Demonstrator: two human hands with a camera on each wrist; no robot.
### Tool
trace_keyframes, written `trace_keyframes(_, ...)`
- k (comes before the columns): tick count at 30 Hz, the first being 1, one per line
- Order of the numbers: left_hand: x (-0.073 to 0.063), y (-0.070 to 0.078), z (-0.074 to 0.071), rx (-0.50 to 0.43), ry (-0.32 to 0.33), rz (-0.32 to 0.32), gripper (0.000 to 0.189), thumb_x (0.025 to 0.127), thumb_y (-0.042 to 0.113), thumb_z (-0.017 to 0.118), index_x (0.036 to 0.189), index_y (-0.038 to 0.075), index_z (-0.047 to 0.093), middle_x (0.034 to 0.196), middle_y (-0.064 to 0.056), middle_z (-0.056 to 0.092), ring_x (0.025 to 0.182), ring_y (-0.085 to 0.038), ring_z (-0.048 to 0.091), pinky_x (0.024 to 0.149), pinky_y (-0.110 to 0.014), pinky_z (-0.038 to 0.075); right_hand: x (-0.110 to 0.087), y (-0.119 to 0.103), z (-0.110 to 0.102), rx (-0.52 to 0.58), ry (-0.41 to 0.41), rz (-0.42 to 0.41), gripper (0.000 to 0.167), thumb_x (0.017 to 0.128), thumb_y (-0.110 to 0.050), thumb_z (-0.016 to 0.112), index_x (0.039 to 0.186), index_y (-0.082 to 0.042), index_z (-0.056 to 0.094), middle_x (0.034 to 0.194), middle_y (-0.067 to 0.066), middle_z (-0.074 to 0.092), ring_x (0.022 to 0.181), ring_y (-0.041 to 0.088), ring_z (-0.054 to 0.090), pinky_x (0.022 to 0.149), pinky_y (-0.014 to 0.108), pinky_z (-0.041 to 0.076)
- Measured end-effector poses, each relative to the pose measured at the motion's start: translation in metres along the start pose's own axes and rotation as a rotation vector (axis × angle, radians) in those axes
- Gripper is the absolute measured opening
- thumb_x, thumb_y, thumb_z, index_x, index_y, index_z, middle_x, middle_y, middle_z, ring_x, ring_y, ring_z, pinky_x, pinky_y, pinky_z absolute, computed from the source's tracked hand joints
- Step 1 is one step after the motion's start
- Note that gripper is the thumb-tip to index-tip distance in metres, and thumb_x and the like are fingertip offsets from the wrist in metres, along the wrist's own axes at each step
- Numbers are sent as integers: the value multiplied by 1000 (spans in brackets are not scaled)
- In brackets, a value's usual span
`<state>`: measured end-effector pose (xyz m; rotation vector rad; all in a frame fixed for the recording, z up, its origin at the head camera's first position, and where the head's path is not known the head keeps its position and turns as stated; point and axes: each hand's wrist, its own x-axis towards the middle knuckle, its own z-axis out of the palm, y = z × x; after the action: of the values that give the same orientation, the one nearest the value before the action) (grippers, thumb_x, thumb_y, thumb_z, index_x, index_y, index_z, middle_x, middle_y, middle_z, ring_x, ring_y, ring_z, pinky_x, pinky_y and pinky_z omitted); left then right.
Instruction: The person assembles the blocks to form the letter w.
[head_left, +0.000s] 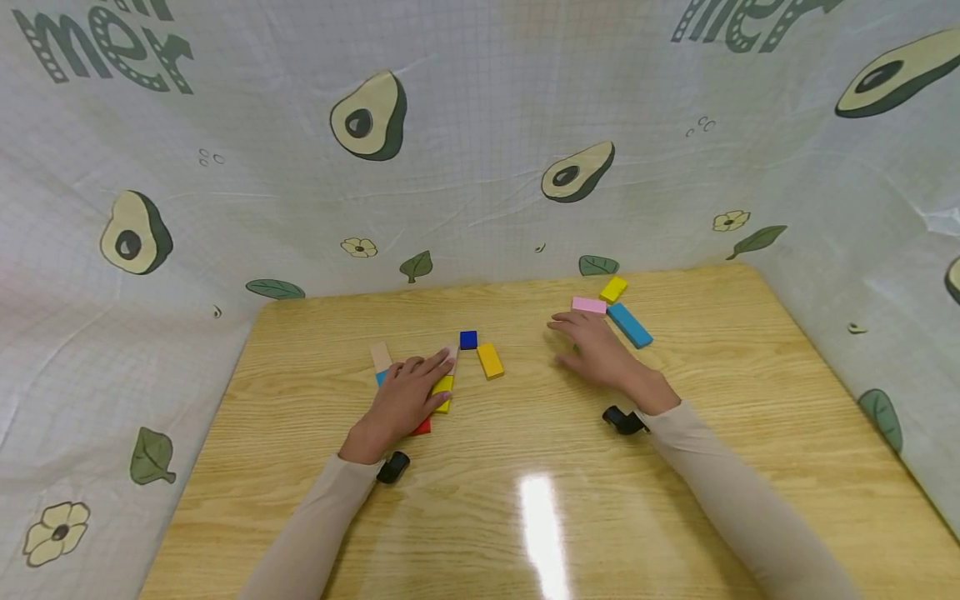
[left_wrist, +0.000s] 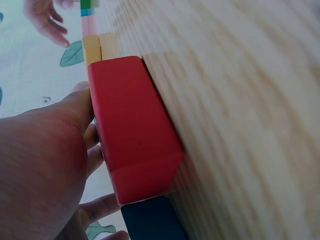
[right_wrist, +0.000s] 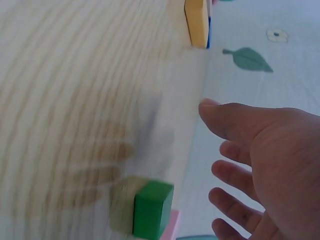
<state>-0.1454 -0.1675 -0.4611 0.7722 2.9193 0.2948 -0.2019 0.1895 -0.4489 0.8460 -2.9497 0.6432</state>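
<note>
Wood-grained table (head_left: 465, 492) (glare-streaked) beneath two loose clusters of coloured blocks (head_left: 491, 361)

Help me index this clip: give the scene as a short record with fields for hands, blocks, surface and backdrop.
Left hand: over a cluster including a red block and a yellow block
Right hand: holding nothing, near a green block
Between hands: dark blue cube, orange-yellow block
Beyond right hand: pink block, long blue block, far yellow block
Surface: wood-grain table
Backdrop: avocado-print sheet
</note>
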Motion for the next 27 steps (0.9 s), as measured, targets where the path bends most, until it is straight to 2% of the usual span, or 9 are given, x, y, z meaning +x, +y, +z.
trace_keyframes(5,-1,1,-1,0,-4,-4,61,110,37,57,163,11,43,172,-7,33,147,-37,42,117,-61,32,-2,18,-7,-12,31,54,58,98,-13,77,148,8,56,154,29,51,143,50,44,117,67,34)
trace_keyframes(12,-1,1,-1,-9,-5,-4,60,111,37,57,163,11,44,172,-7,34,147,-37,42,117,-62,32,-5,39,-14,-53,93,146,53,99,-14,75,144,8,59,149,32,54,135,55,49,109,71,39)
trace_keyframes(15,-1,1,-1,-9,-6,-6,59,111,37,57,163,11,44,172,-7,34,147,-38,42,117,-62,32,-6,44,-17,-58,94,183,53,100,-15,73,145,9,58,151,32,53,136,55,48,110,71,38)
trace_keyframes(27,-1,0,1,-20,-4,1,60,111,37,57,163,12,43,172,-7,34,148,-38,41,118,-63,31,-6,57,-13,-79,73,213,48,102,-17,69,142,9,60,149,33,54,135,56,48,112,70,37)
